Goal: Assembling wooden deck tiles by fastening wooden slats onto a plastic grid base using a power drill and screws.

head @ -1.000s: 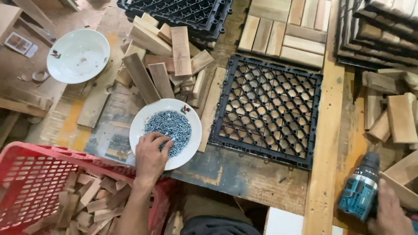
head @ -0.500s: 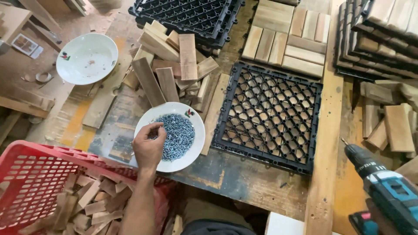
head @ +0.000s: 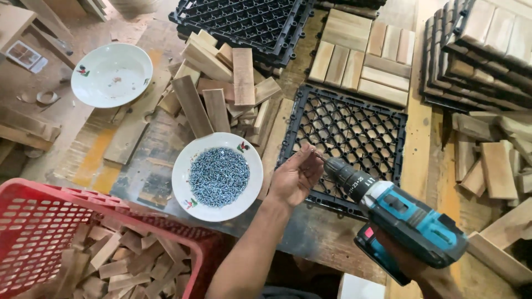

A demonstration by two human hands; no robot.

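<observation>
I am pinching a small screw [head: 317,154] between the fingertips of my left hand [head: 295,178], setting it against the tip of the blue cordless drill [head: 394,213]. My right hand [head: 400,259] is wrapping closed around the drill's handle, mostly hidden beneath it. Both are hovering over the black plastic grid tile [head: 354,133]. Just left, a white bowl of screws [head: 217,177] is sitting beside a red basket [head: 39,221] of wood offcuts.
</observation>
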